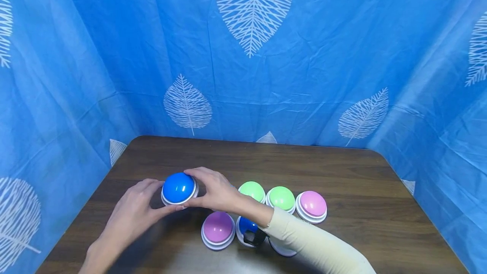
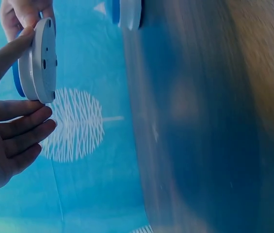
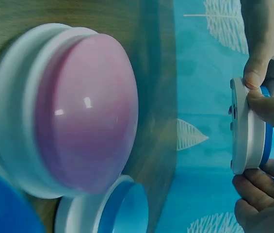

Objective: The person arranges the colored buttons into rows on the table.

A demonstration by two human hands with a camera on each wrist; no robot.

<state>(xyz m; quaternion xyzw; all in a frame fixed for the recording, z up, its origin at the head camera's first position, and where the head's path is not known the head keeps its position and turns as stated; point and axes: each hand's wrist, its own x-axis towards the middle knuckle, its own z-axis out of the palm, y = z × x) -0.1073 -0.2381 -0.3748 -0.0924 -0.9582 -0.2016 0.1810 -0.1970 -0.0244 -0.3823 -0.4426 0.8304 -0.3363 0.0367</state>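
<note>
A blue dome push button (image 1: 178, 188) with a white round base is held up off the table, tilted, between both hands. My left hand (image 1: 134, 208) grips its left rim between thumb and fingers. On the opposite rim, my right hand (image 1: 214, 189) pinches it with thumb and fingers. The base's underside, with small holes and feet, shows in the left wrist view on the button (image 2: 43, 63). Under the right forearm sit a purple-pink button (image 1: 218, 228) and a second blue button (image 1: 246, 225), partly covered by a black wrist camera (image 1: 254, 237).
Two green buttons (image 1: 281, 198) and a pink button (image 1: 313, 203) stand in a row on the brown wooden table (image 1: 361, 206). A white base (image 1: 282, 248) peeks out below the sleeve. Another blue button (image 3: 127, 211) shows behind the purple-pink one. Blue leaf-patterned cloth (image 1: 266, 83) surrounds the table.
</note>
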